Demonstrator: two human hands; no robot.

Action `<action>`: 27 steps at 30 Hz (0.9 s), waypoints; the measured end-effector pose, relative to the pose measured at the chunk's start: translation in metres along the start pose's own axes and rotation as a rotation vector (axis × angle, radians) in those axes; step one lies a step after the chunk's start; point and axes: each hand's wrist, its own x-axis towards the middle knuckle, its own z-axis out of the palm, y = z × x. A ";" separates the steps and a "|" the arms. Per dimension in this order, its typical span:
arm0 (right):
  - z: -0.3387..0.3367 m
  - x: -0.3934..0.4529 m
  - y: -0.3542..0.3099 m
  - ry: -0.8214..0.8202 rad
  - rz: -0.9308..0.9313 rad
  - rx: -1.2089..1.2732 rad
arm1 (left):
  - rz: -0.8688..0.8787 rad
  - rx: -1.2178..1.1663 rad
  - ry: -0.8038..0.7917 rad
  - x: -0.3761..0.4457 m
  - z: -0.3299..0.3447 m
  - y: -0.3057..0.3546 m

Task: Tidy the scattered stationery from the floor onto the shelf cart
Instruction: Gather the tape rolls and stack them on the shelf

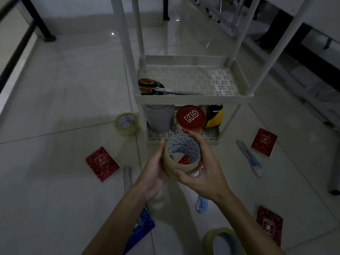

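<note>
Tape roll (182, 157) sits clasped between your left hand (156, 173) and right hand (202, 173), fingers curled round it, above the floor before the cart (191, 97); scissors (156, 88) on its shelf, probably flat.

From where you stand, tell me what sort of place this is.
Probably a dim home room or small office: pale tiled floor, a white plastic shelf cart holding scissors, and black furniture legs behind.

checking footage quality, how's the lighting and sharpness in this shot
Head view: dim and underexposed throughout; a small glare spot on the floor tiles; wide-angle bending of the shelf cart posts; the tape roll held in both hands is reasonably sharp, edges soft.
</note>
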 end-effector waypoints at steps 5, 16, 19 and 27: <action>-0.007 0.018 -0.016 -0.063 -0.048 -0.031 | 0.081 -0.018 0.005 0.000 0.003 0.019; -0.036 0.110 -0.085 0.128 -0.262 -0.101 | 0.693 0.645 0.232 -0.003 -0.019 0.103; -0.032 0.148 -0.090 0.195 -0.257 -0.129 | 0.847 0.823 0.387 0.008 -0.037 0.117; 0.010 0.234 -0.074 0.229 -0.229 -0.166 | 0.982 1.004 0.363 0.045 -0.035 0.137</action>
